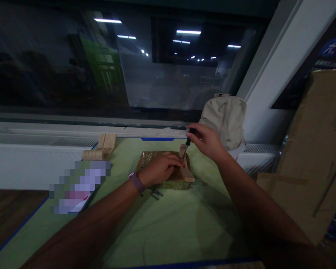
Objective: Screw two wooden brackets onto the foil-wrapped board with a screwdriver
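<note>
Across the far side of the dim room, a dark window (72, 67) shows only reflected ceiling lights. Below it the worktop (170, 224) is under a pale green cover, with its near edge cut off. Cardboard boxes (319, 149) stand at the right, partly out of frame, and a beige bag (225, 116) sits on the far sill. A pixelated patch (78, 185) hides whatever lies at the left. Far left of centre is a wooden bracket (102, 147).

A brownish slab (148, 158) lies in the middle of the worktop, its material hard to make out. A wooden piece (188, 172) rests along its right edge. The left hand (159, 168) lies flat on the slab, fingers close together with their tips pressing on the wooden piece. The right hand (207, 142) hovers just beyond, fingers pinching the dark handle of a screwdriver (187, 144) that points down at the wood. The tip is hidden behind the wood and fingertips. Small dark metal bits (156, 193) near the left wrist are too small to identify.
</note>
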A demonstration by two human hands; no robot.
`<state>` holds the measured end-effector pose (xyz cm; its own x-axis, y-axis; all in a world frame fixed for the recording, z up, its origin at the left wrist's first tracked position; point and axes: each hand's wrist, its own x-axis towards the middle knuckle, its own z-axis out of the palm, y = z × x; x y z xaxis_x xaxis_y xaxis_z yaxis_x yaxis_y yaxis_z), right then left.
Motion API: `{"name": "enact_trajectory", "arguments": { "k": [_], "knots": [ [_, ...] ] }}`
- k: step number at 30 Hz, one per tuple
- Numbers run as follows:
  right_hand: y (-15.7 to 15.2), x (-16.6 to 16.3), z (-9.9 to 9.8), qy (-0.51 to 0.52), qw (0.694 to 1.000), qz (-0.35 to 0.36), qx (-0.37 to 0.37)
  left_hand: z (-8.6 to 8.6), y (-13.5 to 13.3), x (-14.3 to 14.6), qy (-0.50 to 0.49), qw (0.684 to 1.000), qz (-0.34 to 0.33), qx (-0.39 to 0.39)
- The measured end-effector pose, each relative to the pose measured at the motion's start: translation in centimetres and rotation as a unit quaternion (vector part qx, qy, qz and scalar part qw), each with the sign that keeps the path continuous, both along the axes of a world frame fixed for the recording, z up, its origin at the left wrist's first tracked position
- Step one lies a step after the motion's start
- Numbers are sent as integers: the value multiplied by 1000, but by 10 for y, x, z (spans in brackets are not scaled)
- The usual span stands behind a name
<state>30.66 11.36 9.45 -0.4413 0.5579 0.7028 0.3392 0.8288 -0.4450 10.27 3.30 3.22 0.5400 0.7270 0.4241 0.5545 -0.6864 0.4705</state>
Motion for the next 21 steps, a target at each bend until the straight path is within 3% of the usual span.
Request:
{"name": "enact_trajectory", "arguments": {
  "k": [6,13,19,21],
  "knots": [
    [11,7,-2,44,990,78,-111,1,0,1,-1,1000,-5,0],
    [5,5,1,-20,1000,6,-9,1,-1,1,-4,1000,1,2],
    [10,13,3,-17,991,101,-85,1,-1,1,-2,1000,-2,-3],
    [10,14,3,-11,992,90,-88,1,-1,1,-2,1000,1,-4]
  ]
}}
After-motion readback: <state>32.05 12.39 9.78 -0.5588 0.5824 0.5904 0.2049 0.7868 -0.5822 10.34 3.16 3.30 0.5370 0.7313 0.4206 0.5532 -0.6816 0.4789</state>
